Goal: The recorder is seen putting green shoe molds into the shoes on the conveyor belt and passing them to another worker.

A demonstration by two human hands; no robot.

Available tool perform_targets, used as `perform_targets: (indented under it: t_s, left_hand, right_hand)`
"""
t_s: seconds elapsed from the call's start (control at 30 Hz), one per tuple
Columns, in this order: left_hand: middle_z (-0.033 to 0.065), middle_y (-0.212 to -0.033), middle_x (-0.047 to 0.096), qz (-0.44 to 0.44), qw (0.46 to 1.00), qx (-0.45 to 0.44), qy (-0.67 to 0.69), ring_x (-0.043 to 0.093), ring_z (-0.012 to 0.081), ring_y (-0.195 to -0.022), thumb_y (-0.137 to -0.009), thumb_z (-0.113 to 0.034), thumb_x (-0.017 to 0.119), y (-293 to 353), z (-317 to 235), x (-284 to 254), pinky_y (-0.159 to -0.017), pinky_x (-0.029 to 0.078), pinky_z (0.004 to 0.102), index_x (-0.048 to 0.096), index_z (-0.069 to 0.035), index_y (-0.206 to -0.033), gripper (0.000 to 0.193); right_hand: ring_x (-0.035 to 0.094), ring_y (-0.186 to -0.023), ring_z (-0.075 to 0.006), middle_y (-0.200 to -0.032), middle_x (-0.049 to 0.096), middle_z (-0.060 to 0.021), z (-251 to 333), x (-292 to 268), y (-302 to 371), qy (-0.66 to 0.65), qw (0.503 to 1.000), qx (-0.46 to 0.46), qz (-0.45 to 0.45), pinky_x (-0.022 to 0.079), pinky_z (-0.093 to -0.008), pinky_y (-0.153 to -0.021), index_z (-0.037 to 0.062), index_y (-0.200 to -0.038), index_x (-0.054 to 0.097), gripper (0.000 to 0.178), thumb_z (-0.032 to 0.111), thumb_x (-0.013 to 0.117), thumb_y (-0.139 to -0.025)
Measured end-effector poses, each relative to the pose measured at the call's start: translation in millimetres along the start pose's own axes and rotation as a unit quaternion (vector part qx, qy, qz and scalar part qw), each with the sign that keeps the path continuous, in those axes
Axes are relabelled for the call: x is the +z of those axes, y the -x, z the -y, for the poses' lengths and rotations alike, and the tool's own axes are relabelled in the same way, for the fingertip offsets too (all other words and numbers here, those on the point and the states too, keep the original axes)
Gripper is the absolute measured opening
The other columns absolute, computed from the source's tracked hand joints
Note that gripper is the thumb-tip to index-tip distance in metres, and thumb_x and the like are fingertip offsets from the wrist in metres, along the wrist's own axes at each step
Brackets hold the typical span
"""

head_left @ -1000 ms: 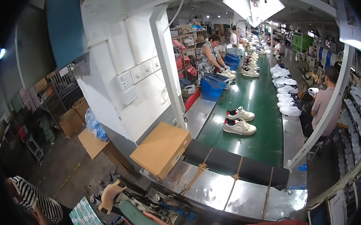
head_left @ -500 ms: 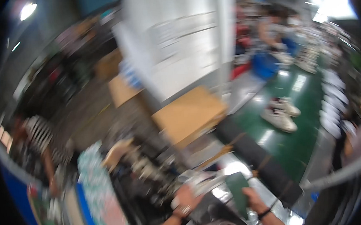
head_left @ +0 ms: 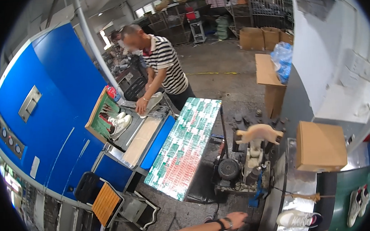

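Observation:
My left hand (head_left: 236, 220) comes in at the lower edge, with a watch and a black band at its wrist. Its fingers look loosely curled, and nothing shows in them. A white sneaker (head_left: 294, 219) lies to the right of this hand, on a metal ledge (head_left: 299, 184) beside the green conveyor belt (head_left: 340, 194). A pair of white sneakers (head_left: 357, 205) stands on the belt. Beyond the hand is a machine with a motor (head_left: 228, 168) and a pale curved piece (head_left: 259, 132) on top. My right hand is out of view.
Ahead stands a table with a green, white and red patterned top (head_left: 187, 147). A co-worker in a striped shirt (head_left: 170, 63) handles a shoe at a bench by a blue machine (head_left: 51, 112). A stool with wooden slats (head_left: 107, 203) stands left; a cardboard box (head_left: 320, 145) sits right.
My view has swung left, so the conveyor and box now lie at the right. Earlier both hands showed, the right at a dark green flat piece; both are now out of view.

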State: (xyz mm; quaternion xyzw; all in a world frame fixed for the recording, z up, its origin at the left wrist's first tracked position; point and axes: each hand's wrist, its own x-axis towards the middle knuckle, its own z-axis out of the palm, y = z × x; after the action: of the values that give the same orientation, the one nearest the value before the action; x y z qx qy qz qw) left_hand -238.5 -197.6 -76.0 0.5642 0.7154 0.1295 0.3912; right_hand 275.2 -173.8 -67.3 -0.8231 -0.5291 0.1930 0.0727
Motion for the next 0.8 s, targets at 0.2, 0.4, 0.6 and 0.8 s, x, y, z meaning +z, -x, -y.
perform_targets:
  t_s: [0.2, 0.4, 0.6, 0.8]
  left_hand:
    - [0.0174, -0.12, 0.068, -0.019, 0.99, -0.067, -0.125, 0.06, 0.0358, -0.122, -0.083, -0.024, 0.068, 79, 168, -64, -0.105, 0.043, 0.0566, 0.066, -0.004, -0.111, 0.035]
    - [0.0115, -0.122, 0.071, 0.055, 0.939, 0.021, -0.34, 0.055, 0.0322, -0.129, -0.088, -0.03, 0.061, 113, 281, -79, -0.124, 0.012, 0.0601, 0.076, -0.009, -0.113, 0.036]
    - [0.0003, -0.107, 0.076, 0.146, 0.9, 0.039, -0.409, 0.055, 0.0237, -0.123, -0.092, -0.035, 0.054, 134, 312, -89, -0.127, 0.006, 0.0533, 0.082, -0.018, -0.099, 0.034]
    - [0.0059, -0.106, 0.076, 0.155, 0.909, 0.044, -0.384, 0.06, 0.0279, -0.12, -0.091, -0.034, 0.057, 139, 306, -103, -0.126, 0.011, 0.0518, 0.081, -0.012, -0.099, 0.033]
  right_hand:
    - [0.066, -0.101, -0.0454, -0.111, 0.068, -0.0323, 57, 18, 25, 0.043, 0.998, -0.024, -0.031, 0.051, -0.0469, -0.092, -0.0092, -0.121, 0.063, 0.054, 0.039, 0.068, -0.095]
    - [0.066, -0.102, -0.0435, -0.113, 0.069, -0.0297, 131, 51, 59, 0.063, 0.99, -0.123, -0.003, 0.051, -0.0473, -0.093, -0.0092, -0.125, 0.062, 0.052, 0.033, 0.067, -0.095]
    - [0.066, -0.107, -0.0367, -0.116, 0.07, -0.0235, 309, 112, 127, -0.056, 0.933, -0.324, 0.145, 0.05, -0.0427, -0.099, -0.0049, -0.133, 0.061, 0.048, 0.023, 0.066, -0.094]
    - [0.072, -0.084, -0.0171, -0.098, 0.076, -0.0089, 604, 186, 263, -0.135, 0.674, -0.536, 0.49, 0.055, -0.0299, -0.077, -0.0052, -0.154, 0.031, 0.074, 0.014, 0.069, -0.094]
